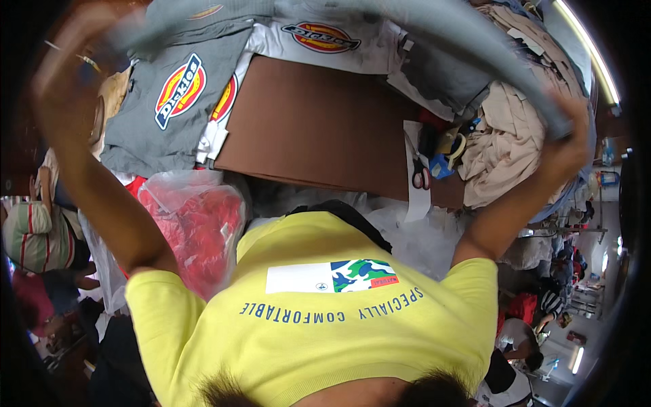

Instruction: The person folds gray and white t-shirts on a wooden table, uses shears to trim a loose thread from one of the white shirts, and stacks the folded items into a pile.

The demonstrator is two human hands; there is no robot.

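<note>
A grey cloth garment [468, 34] is stretched in an arc across the far side, its edge smeared by motion. At its right end my right hand [573, 132] is closed on the fabric. My left hand [78, 57], raised at the far left, is blurred beside the other end, and its fingers do not show clearly. Beneath the garment lies a brown flat board or stack of sheets [319, 125]. A grey T-shirt with a printed emblem [146, 129] lies to its left, and a white T-shirt with a similar emblem [376, 47] lies beyond it.
Scissors [420, 178] rest on a white paper strip [419, 203], near a tape roll [456, 148]. Beige cloth [502, 149] is heaped at the right. A clear bag of red cloth [193, 224] sits close at the left. Other people [44, 230] are at both sides.
</note>
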